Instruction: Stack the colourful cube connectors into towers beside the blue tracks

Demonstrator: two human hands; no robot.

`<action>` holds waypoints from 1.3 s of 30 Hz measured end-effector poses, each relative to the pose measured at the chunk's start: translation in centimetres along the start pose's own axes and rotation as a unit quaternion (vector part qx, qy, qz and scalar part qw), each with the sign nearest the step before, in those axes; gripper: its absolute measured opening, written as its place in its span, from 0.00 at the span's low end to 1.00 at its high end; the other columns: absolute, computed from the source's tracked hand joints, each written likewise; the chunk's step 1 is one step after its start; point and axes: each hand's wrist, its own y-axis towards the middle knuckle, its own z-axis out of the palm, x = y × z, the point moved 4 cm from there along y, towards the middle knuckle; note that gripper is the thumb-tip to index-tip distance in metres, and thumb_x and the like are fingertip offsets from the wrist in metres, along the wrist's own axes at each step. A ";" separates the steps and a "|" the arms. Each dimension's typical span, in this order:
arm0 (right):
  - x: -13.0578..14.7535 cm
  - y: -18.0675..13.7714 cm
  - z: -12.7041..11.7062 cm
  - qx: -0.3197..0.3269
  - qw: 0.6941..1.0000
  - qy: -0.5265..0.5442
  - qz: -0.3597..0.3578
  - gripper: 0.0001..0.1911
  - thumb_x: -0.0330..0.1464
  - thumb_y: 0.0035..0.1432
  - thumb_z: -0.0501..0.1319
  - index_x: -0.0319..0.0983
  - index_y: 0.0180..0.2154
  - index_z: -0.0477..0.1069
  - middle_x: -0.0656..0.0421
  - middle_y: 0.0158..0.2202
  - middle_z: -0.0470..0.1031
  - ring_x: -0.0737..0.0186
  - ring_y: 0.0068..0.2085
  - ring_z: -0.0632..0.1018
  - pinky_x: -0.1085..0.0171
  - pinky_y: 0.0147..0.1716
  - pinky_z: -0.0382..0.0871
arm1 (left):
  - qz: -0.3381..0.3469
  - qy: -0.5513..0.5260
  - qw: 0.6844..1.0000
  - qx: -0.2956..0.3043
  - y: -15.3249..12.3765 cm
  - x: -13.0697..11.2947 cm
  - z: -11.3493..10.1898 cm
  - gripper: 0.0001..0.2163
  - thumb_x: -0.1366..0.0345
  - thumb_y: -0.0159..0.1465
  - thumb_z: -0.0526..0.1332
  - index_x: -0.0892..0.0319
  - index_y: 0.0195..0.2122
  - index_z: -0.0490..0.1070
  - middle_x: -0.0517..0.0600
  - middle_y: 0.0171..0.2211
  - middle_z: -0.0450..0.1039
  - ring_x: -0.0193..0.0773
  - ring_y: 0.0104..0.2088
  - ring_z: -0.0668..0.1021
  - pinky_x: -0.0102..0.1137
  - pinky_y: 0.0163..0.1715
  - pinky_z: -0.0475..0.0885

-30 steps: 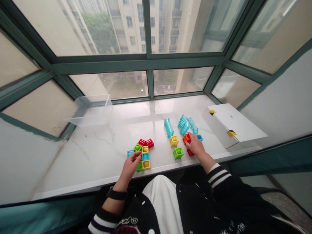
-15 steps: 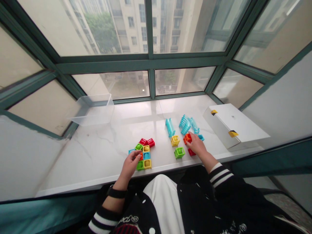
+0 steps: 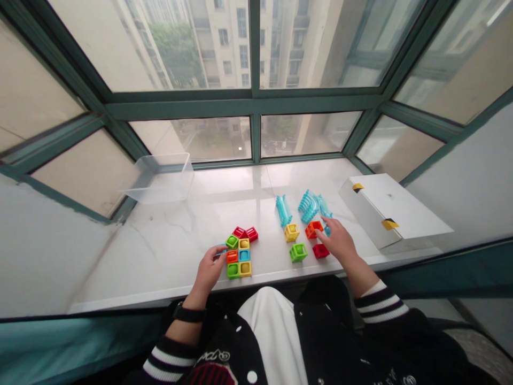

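Note:
My left hand (image 3: 210, 270) is at the left side of a flat group of joined blocks, its fingers closed around a blue block, mostly covered by them. Beside it in the group are an orange block (image 3: 232, 256), green blocks (image 3: 233, 270), yellow blocks (image 3: 245, 269), another blue block (image 3: 244, 255) and two tilted red blocks (image 3: 251, 233). My right hand (image 3: 339, 241) hovers with thumb and fingers apart over a blue block (image 3: 327, 231), partly hidden. Its thumb is close to a loose orange cube (image 3: 313, 230). A red cube (image 3: 320, 251) lies just below.
Loose yellow (image 3: 292, 232) and green cubes (image 3: 298, 252) lie between the hands. Clear blue track pieces (image 3: 284, 210) sit behind them. A transparent bin (image 3: 160, 187) stands back left, a white box (image 3: 401, 208) at right. Windows border the white sill (image 3: 168, 251).
My left hand has moved left off the orange block to the blue one. My right hand has let go of the loose orange cube and shifted right, fingers spreading. The view has shifted slightly.

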 end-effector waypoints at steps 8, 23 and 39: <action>12.7 -0.6 -1.2 0.011 0.957 0.188 -0.219 0.14 0.32 0.70 0.59 0.43 0.54 0.76 0.52 0.49 0.80 0.53 0.51 0.80 0.52 0.55 0.76 | 0.100 0.154 0.982 -0.031 0.2 0.1 -1.3 0.13 0.60 0.65 0.60 0.54 0.47 0.80 0.55 0.52 0.78 0.50 0.57 0.78 0.51 0.64 0.70; 22.4 -6.6 13.2 0.312 0.883 0.073 -0.343 0.40 0.39 0.58 0.74 0.45 0.69 0.66 0.45 0.75 0.58 0.38 0.72 0.63 0.42 0.69 0.62 | 0.122 0.286 0.950 0.031 1.7 2.5 -0.4 0.23 0.75 0.60 0.61 0.58 0.58 0.73 0.58 0.58 0.72 0.50 0.60 0.76 0.48 0.66 0.70; 21.8 -6.1 13.6 0.269 0.935 0.041 -0.227 0.44 0.34 0.54 0.73 0.39 0.69 0.63 0.41 0.65 0.65 0.37 0.66 0.66 0.42 0.67 0.63 | 0.107 0.219 0.960 0.138 -0.5 0.4 1.6 0.24 0.64 0.60 0.66 0.53 0.60 0.76 0.52 0.45 0.74 0.45 0.45 0.80 0.42 0.54 0.76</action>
